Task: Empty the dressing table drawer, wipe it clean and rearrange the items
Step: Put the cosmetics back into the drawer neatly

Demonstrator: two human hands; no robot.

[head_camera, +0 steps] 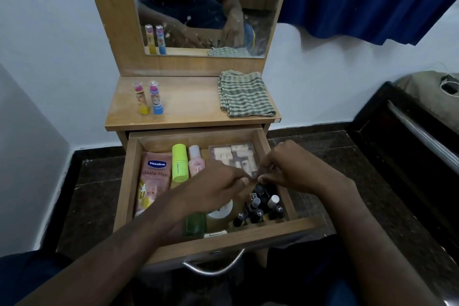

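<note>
Two hands meet over the open drawer [129,181]: the left hand [218,184] and right hand [290,169] have fingers curled together, though whether they pinch something I cannot tell. Below them the dark nail polish bottles [263,206] stand crowded upright; a brushing knuckle could topple them. Farther back, the Vaseline tube [154,176] lies flat, and the striped cloth [244,94] waits on the counter [183,104].
</note>
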